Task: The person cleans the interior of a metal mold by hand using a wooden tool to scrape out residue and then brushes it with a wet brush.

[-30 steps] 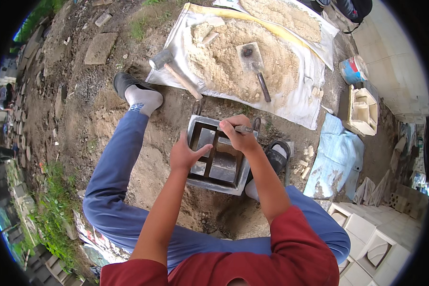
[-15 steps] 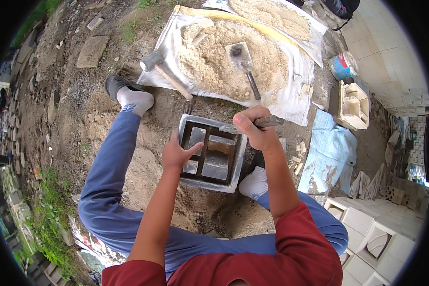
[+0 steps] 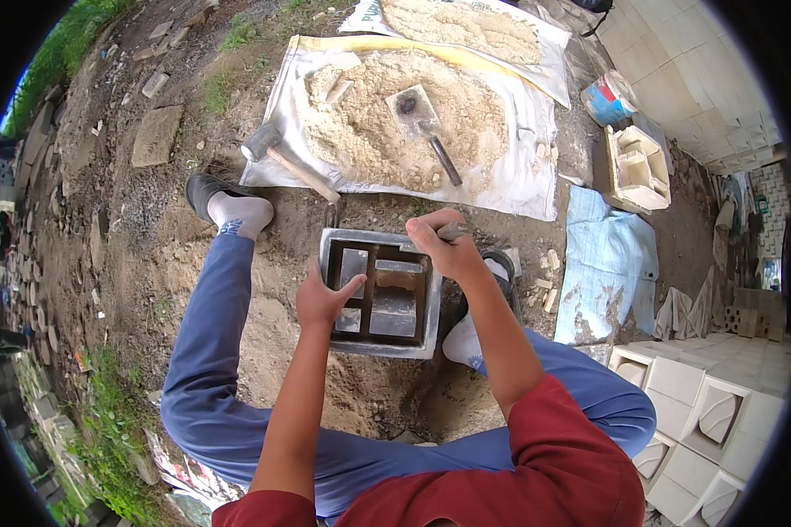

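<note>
Between my legs lies a rectangular grey metal block mould (image 3: 332, 344), its inside split into compartments with dark, dirty walls. My left hand (image 3: 321, 303) rests at the mould's left rim, thumb stretched over the opening and fingers apart, holding nothing. At the far right corner of the mould, my right hand (image 3: 446, 249) is closed round a hand tool with a grey handle (image 3: 453, 231). Its working end is hidden behind my fist. Beyond the mould, a trowel (image 3: 441, 158) lies on a heap of pale sandy mix (image 3: 360, 123) spread on a white sack (image 3: 536, 189).
A hammer (image 3: 264, 140) with a wooden handle lies at the sack's left edge. To the right are a blue sack (image 3: 602, 263), a pale moulded block (image 3: 639, 167) and a paint bucket (image 3: 608, 98). Pale hollow blocks (image 3: 672, 386) stand stacked at the lower right.
My right hand has moved slightly left along the mould's far edge, and the tool's handle has turned so less of it shows. The view has shifted; my left hand stays at the left rim.
</note>
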Tool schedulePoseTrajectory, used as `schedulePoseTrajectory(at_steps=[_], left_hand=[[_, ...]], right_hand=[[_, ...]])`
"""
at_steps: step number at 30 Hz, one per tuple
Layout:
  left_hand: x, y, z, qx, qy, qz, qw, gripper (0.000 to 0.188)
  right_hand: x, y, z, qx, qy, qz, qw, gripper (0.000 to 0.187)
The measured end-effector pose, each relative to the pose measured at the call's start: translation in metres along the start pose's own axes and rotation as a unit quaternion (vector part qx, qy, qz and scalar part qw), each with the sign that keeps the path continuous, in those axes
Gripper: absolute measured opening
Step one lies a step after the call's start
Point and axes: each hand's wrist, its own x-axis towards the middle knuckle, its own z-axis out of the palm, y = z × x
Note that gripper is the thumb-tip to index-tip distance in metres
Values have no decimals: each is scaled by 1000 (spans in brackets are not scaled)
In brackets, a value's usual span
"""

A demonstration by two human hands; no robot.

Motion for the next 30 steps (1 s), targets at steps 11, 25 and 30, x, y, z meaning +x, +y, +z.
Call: schedulePoseTrajectory(at_steps=[11,25,30], left_hand=[[-1,14,1,-17,-5,0,1000,83],[-2,15,-3,-1,-8,-10,1000,86],[-2,17,-8,3,-15,-15,1000,86]], right_hand=[[5,13,10,-54,10,12,998,43],[-3,6,21,-54,6,-61,997,30],[2,-30,14,-121,-20,-66,990,32]])
